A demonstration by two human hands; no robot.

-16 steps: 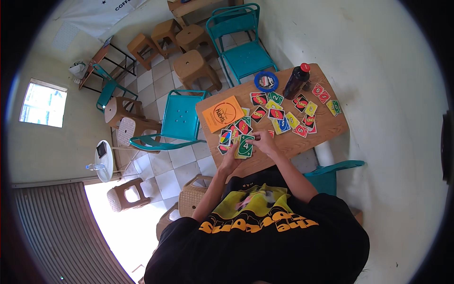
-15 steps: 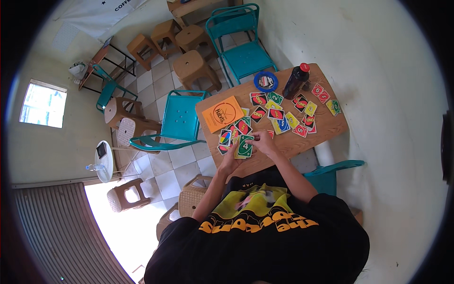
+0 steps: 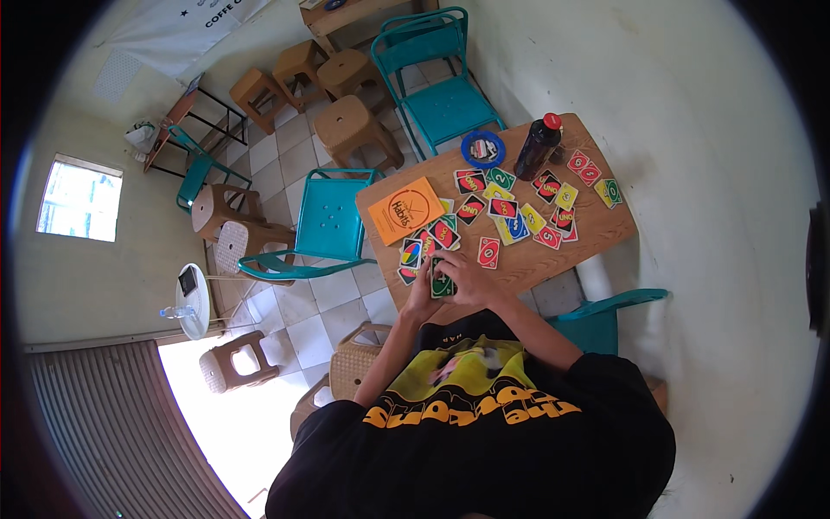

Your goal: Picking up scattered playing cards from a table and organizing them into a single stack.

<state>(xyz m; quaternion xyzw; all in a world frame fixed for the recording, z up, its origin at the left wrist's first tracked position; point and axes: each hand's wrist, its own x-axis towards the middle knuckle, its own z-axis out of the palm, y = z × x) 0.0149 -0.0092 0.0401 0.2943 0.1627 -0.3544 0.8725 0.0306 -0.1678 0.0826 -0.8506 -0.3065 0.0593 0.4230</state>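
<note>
Left hand (image 3: 421, 303) and right hand (image 3: 467, 281) clasp a green card (image 3: 442, 286) over the near edge of the table (image 3: 529, 264), fingers clamped on its sides, apparently for steadiness; anything beneath is hidden. Loose cards (image 3: 488, 253) spread beyond, book (image 3: 406, 213) and bottle (image 3: 537, 152) at the margins, seemingly leaving room.

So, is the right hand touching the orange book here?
Apart: the head view shows loose cards on the table between the right hand and the orange book, with a clear gap.

Black T-shirt (image 3: 484, 467) with orange lettering (image 3: 467, 416)
</note>
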